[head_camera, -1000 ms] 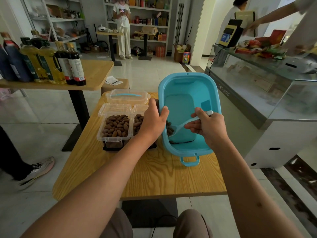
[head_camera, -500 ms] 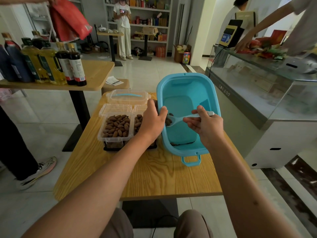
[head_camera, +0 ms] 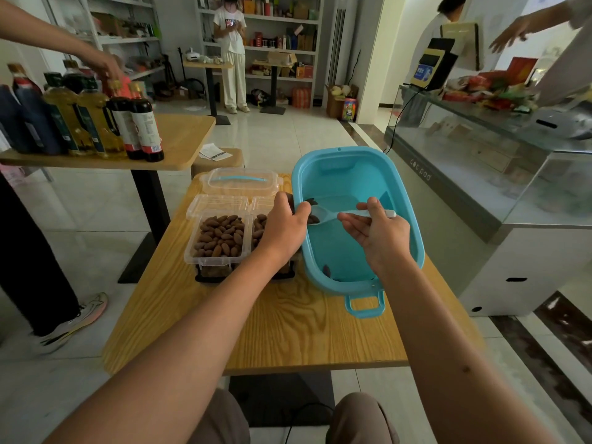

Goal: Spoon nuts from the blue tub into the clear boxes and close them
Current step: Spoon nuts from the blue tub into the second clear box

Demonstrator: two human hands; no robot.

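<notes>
The blue tub (head_camera: 355,174) stands tilted on the wooden table (head_camera: 288,331), its left side raised. My left hand (head_camera: 283,229) grips the tub's left rim. My right hand (head_camera: 378,232) holds a pale blue spoon (head_camera: 333,214) by its handle inside the tub, with a few nuts at its bowl near the left rim. A couple of nuts lie at the tub's near end. Left of the tub a clear box (head_camera: 219,240) is full of nuts with its lid open. A second clear box (head_camera: 259,225) of nuts sits mostly hidden behind my left hand.
A closed clear box with a blue handle (head_camera: 240,184) sits at the table's far end. Another table with oil and sauce bottles (head_camera: 96,123) stands to the left, a person's hand above them. A glass counter (head_camera: 499,174) runs along the right. A person's leg and shoe (head_camera: 73,318) are at left.
The spoon has risen from the tub's near end towards its left rim, carrying nuts. The tub has been tipped up further by my left hand.
</notes>
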